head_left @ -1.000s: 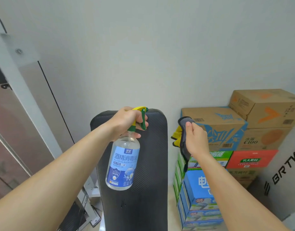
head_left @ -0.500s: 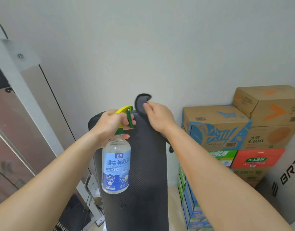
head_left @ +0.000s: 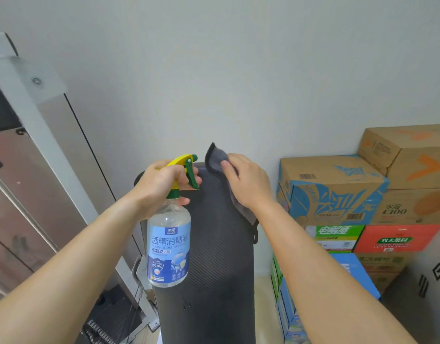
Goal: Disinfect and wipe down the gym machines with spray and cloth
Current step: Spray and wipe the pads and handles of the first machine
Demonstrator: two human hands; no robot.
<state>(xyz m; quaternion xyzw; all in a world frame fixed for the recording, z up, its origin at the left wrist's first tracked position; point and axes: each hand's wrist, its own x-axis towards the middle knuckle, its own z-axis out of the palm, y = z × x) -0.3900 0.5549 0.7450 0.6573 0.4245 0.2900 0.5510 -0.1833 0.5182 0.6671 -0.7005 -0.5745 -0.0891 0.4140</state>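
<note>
A black ribbed bench pad (head_left: 214, 256) stands tilted up in front of me, its top end near the wall. My left hand (head_left: 159, 184) grips the neck of a clear spray bottle (head_left: 168, 244) with a blue label and a yellow-green trigger, hanging just left of the pad. My right hand (head_left: 246, 182) presses a grey cloth (head_left: 215, 158) flat against the pad's top right corner. One corner of the cloth sticks up above the pad, and another part hangs below my wrist.
Stacked cardboard boxes (head_left: 338, 192) fill the right side, close to the pad. A white metal machine frame (head_left: 28, 112) with a mirrored panel runs along the left. A plain wall (head_left: 214, 70) stands behind the pad. Metal brackets and a dark base lie low left.
My right hand swung the cloth from beside the boxes onto the pad's top and now presses it at the right corner. The bottle moved slightly left and stayed in my left hand.
</note>
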